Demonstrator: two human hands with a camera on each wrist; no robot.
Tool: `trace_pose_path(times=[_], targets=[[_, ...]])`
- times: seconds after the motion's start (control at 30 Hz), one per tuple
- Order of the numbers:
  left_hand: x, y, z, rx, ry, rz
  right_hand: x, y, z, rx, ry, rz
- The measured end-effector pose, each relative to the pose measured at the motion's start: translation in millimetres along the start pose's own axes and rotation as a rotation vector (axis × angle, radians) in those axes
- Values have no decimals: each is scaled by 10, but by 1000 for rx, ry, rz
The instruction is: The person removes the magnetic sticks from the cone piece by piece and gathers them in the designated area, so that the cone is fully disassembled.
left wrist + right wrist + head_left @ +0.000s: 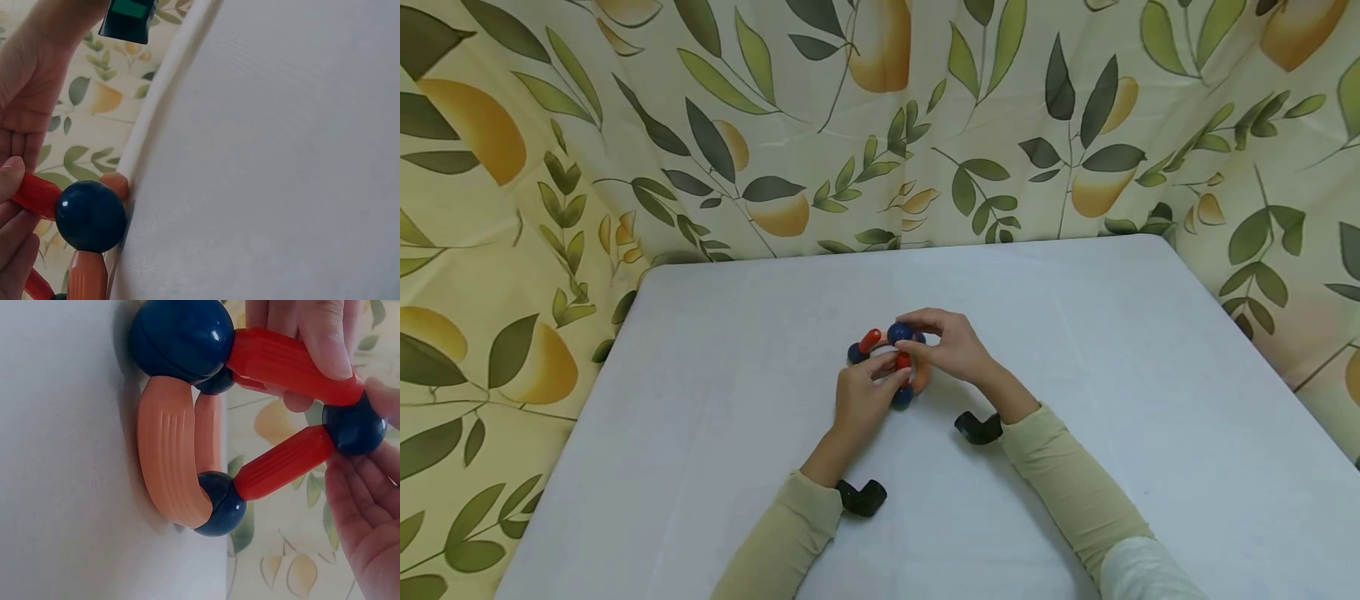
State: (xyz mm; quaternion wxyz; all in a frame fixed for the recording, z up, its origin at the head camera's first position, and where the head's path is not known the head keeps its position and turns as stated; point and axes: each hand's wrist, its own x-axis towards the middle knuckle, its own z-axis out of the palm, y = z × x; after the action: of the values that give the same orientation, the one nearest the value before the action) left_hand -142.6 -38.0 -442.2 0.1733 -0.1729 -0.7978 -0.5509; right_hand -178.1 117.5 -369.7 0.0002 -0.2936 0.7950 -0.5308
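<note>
green sleeve (1075, 483) behind right hand (947, 346), which pinches blue ball (355, 428) as left hand (863, 400) grips adjoining red rod (269, 359), likely for steadiness.

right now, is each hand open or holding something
Left hand: closed, pinching a red stick.
Right hand: closed, holding the top blue ball.

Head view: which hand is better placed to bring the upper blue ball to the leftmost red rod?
Probably the right hand: it holds that blue ball, while the left hand grips another red rod.
</note>
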Motion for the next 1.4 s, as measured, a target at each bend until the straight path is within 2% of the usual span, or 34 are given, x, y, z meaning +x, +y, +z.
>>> trace_pose_path(times=[0.2,0.37,0.43,0.53,0.63,0.7,0.8,0.9,1.0,1.1,1.27,1.4], targets=[[-12,7,16,19,17,7,55,284,-14,10,35,46],[-17,-3,4,47,32,33,103,320,-49,-8,69,54],[3,-7,-19,65,46,67,114,320,-61,-11,78,59],[67,-36,-72,89,102,167,120,324,-75,-3,89,80],[183,-76,-133,66,166,265,124,306,-83,12,99,114],[275,-116,-161,41,184,293,124,262,-88,18,102,124],[408,-167,-184,27,132,239,111,144,-95,32,102,129],[511,-209,-167,48,16,102,98,90,-96,55,98,124],[584,-231,-124,73,-98,-35,110,205,-88,69,98,121],[629,-243,-79,73,-144,-111,124,331,-77,70,101,105],[684,-256,-44,83,-144,-101,129,390,-70,80,107,83],[712,-256,-46,101,-155,-83,129,390,-71,111,104,109]])
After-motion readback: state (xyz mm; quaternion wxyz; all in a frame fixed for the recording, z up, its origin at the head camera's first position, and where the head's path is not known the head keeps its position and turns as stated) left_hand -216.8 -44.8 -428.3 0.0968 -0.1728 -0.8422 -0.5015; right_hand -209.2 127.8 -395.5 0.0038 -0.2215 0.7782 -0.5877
